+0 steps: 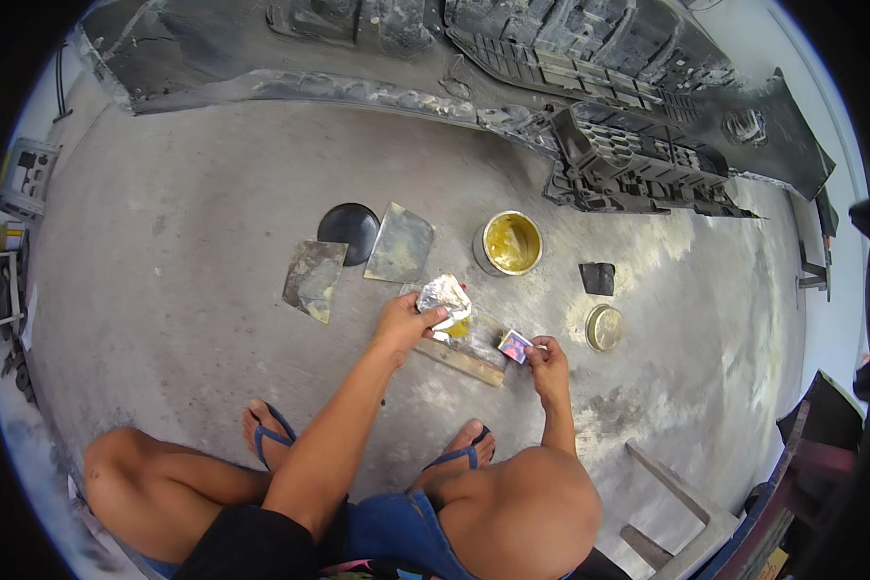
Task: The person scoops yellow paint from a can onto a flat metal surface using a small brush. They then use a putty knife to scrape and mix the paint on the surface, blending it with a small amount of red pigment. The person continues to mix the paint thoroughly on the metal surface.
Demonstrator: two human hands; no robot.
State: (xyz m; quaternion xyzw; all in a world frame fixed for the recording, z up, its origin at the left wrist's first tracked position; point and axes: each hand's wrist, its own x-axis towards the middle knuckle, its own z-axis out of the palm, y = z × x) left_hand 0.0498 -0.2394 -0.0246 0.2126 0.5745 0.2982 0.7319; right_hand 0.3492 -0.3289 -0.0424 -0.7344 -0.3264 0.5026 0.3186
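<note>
My left hand is closed on a crumpled silver piece that looks like foil, pinched between thumb and fingers. Beneath it lies a flat mixing board with a wooden strip along its near edge. A dab of yellow paste shows on the board. In a pinch, my right hand holds a small printed card in pink and blue, close to the board's right end. Beyond the board stands an open round can, its inside smeared with yellow paste.
Two thin square plates lie beside a black round disc at left. To the right are a small black piece and a round metal lid. A large dusty car bumper spans the back. A stool stands lower right.
</note>
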